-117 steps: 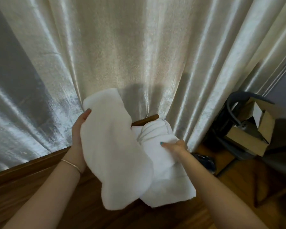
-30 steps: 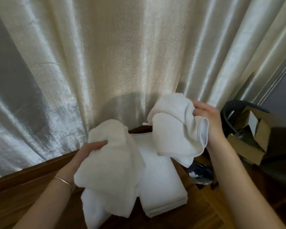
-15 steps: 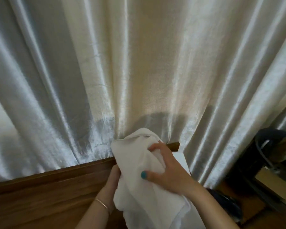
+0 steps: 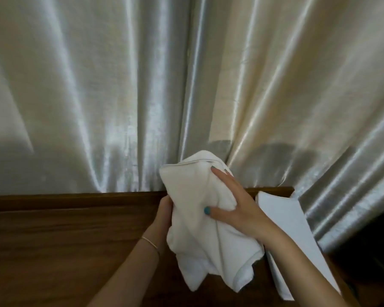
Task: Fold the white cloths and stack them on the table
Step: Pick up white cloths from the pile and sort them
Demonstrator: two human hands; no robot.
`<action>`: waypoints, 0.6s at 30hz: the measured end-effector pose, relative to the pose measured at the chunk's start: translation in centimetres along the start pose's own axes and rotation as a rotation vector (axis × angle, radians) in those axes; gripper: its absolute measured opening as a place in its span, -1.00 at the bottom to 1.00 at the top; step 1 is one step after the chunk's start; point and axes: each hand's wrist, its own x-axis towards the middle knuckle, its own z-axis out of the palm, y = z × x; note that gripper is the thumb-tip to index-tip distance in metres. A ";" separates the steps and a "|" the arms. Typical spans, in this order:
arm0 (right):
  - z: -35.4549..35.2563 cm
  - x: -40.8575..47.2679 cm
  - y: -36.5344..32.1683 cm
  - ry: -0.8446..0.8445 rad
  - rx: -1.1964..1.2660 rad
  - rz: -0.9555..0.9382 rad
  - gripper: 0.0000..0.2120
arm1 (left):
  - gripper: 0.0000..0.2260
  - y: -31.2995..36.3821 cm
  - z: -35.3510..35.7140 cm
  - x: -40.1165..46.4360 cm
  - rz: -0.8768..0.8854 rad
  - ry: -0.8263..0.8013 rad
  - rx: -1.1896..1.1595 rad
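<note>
While the wooden desk point(image 4: 64, 240) fills the lower left with the shiny pale curtain point(image 4: 98, 85) hanging behind it, the left hand point(image 4: 164, 214) comes up at centre, thin bracelet point(image 4: 151, 241) on its wrist, holding the loose white cloth point(image 4: 200, 209) from behind; its fingers are hidden by the fabric, so how far they curl I cannot tell. Cloth is bunched and raised above the desk, lower end hanging down. Right hand point(image 4: 237, 207) lies flat on the cloth's front, fingers point(image 4: 222, 180) straight and spread, thumb pressing the fabric. Further right, a stack of folded white cloths point(image 4: 288, 229) lies on the desk near the right edge, just beside the right forearm
</note>
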 end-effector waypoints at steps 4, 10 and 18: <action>9.1 3.2 -5.1 -0.033 0.043 -0.036 -0.19 | -0.60 5.6 -9.9 -1.2 0.060 0.039 0.068; 23.6 8.9 -12.7 -0.126 0.157 -0.055 -0.24 | -0.66 14.4 -25.2 -2.2 0.107 0.097 0.095; 35.4 12.5 -18.2 -0.196 0.274 0.029 -0.30 | -0.41 19.5 -38.7 -2.5 0.117 0.120 0.031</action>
